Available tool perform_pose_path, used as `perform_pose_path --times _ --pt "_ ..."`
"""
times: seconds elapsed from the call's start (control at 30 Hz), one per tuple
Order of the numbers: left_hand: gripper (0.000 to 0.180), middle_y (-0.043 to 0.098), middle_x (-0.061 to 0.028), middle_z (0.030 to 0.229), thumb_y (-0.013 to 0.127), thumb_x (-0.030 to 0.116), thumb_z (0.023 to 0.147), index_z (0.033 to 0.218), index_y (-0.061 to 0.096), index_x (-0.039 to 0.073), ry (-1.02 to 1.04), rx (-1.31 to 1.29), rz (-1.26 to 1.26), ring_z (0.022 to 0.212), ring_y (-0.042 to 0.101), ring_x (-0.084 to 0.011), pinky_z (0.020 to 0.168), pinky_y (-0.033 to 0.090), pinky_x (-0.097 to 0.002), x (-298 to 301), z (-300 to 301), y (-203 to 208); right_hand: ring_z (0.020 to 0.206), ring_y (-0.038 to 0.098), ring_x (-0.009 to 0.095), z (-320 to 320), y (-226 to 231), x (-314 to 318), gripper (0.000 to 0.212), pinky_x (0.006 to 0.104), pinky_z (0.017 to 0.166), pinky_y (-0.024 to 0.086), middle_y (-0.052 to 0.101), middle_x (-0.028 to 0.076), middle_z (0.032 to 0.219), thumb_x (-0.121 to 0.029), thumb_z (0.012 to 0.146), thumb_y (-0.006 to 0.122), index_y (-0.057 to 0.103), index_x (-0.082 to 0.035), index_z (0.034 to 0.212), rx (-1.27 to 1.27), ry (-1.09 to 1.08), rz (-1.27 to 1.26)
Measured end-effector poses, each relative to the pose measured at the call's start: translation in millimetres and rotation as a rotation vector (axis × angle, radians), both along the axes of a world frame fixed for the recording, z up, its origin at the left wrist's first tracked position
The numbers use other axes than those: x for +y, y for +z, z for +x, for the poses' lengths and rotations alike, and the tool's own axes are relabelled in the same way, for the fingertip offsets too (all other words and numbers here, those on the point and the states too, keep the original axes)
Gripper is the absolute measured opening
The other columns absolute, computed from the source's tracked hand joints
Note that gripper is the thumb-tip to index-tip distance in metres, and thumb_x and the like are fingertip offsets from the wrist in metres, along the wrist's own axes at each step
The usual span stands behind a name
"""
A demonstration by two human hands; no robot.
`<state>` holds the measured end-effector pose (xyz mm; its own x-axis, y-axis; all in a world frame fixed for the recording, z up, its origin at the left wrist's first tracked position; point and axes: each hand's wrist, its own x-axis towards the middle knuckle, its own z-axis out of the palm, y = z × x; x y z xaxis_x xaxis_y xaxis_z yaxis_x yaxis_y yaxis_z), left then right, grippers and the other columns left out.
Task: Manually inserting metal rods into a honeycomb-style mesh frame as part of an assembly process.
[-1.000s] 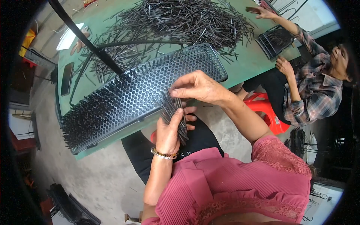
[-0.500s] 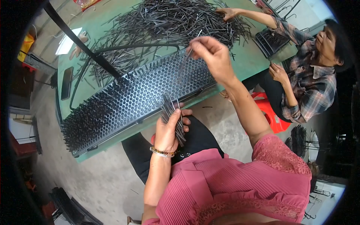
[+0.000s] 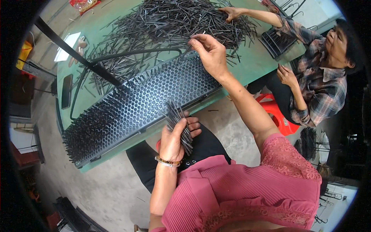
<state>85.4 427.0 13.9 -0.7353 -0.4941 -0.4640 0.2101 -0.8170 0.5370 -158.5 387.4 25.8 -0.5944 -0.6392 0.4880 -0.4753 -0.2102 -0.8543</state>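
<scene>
A bundle of thin dark rods [image 3: 187, 142] is gripped in my left hand [image 3: 171, 138], just off the near edge of a long black perforated rack [image 3: 154, 91]. The rods fan out upward past my thumb. Many short dark rods [image 3: 87, 129] stand upright in the rack's left end and along its far edge; the middle shows bare round holes. Over the rack's far right end is my right hand [image 3: 214, 56], thumb and forefinger pinched together. Whatever lies between those fingertips is too small to make out.
A large pile of loose dark rods [image 3: 174, 21] covers the far part of the green table [image 3: 255, 65]. A co-worker's hand [image 3: 233, 13] reaches into it. A black post [image 3: 77, 54] slants across the rack's left side. A phone [image 3: 67, 91] lies at left, a black tray [image 3: 280, 42] at right.
My right hand has moved slightly left and up, toward the rack's far edge. My left hand stays near the same spot with its bundle. The view has shifted a little.
</scene>
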Motion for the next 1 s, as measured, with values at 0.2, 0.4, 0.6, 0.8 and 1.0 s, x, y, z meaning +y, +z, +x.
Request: perform_pose_path --times 0.2,0.4,0.6,0.8,1.0 --pt "0.029 0.062 -0.0175 0.096 0.055 0.014 0.089 0.112 0.05 -0.003 0.0 -0.008 -0.001 0.082 0.063 -0.0228 0.071 0.056 -0.0369 -1 1 -3 0.076 0.063 0.012 12 17 10 0.011 0.0246 0.067 0.049 0.067 0.007 0.084 -0.007 0.083 0.064 0.066 -0.001 0.092 0.392 -0.032 0.045" --pt "0.031 0.062 -0.0172 0.096 0.055 0.014 0.089 0.114 0.05 -0.003 0.0 0.003 -0.001 0.081 0.063 -0.022 0.071 0.056 -0.0359 0 2 -3 0.077 0.065 0.018 15 18 13 0.014 0.0272 0.066 0.051 0.067 0.009 0.086 -0.002 0.078 0.068 0.066 -0.001 0.091 0.572 0.029 -0.013" --pt "0.024 0.062 -0.0164 0.096 0.05 0.011 0.092 0.112 0.049 -0.002 -0.016 0.012 0.016 0.083 0.063 -0.0221 0.071 0.055 -0.0344 -1 4 -4 0.08 0.065 0.02 16 19 17 0.015 0.0288 0.069 0.052 0.067 0.01 0.089 -0.001 0.077 0.068 0.066 -0.001 0.091 0.595 0.13 -0.015" --pt "0.033 0.063 -0.0189 0.099 0.055 0.013 0.09 0.118 0.049 -0.001 -0.025 -0.008 -0.014 0.081 0.064 -0.021 0.067 0.056 -0.0318 -1 5 0 0.079 0.065 0.019 14 18 15 0.014 0.0278 0.069 0.051 0.067 0.01 0.088 -0.002 0.079 0.066 0.065 0.0 0.092 0.548 0.113 -0.032" --pt "0.032 0.063 -0.0191 0.1 0.054 0.013 0.09 0.119 0.049 -0.001 -0.023 -0.002 -0.025 0.08 0.064 -0.0208 0.065 0.056 -0.0307 -1 6 -1 0.077 0.065 0.014 10 18 8 0.014 0.0256 0.069 0.05 0.068 0.008 0.085 -0.007 0.083 0.064 0.065 0.001 0.095 0.395 0.039 0.038"
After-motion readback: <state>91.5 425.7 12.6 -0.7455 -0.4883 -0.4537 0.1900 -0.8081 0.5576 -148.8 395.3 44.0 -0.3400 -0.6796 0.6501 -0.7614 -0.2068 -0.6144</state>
